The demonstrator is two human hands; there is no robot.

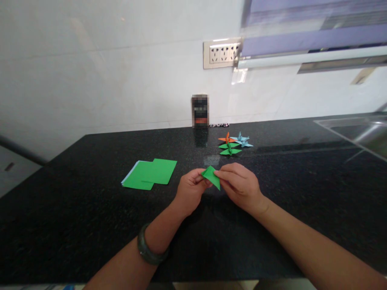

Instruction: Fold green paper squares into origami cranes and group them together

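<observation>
A small piece of green folded paper (212, 175) is held up between both hands above the dark counter. My left hand (191, 189) pinches its left corner, with the thumb and fingers closed. At the right edge, the fingertips of my right hand (240, 183) are closed on the same paper. One point of the paper hangs down to the right, between the hands. Beyond them stand several folded paper cranes: an orange one (227, 139), light blue ones (242, 139) and green ones (230, 150). Flat to the left lies a stack of square green paper sheets (148, 173).
The black speckled countertop (90, 225) meets a white tiled wall. Against the wall stands a blurred-out dark object (200, 110), with a beaded strand (219, 125) beside it. A metal sink (363, 133) is at the far right, and a wall socket (222, 53) is above.
</observation>
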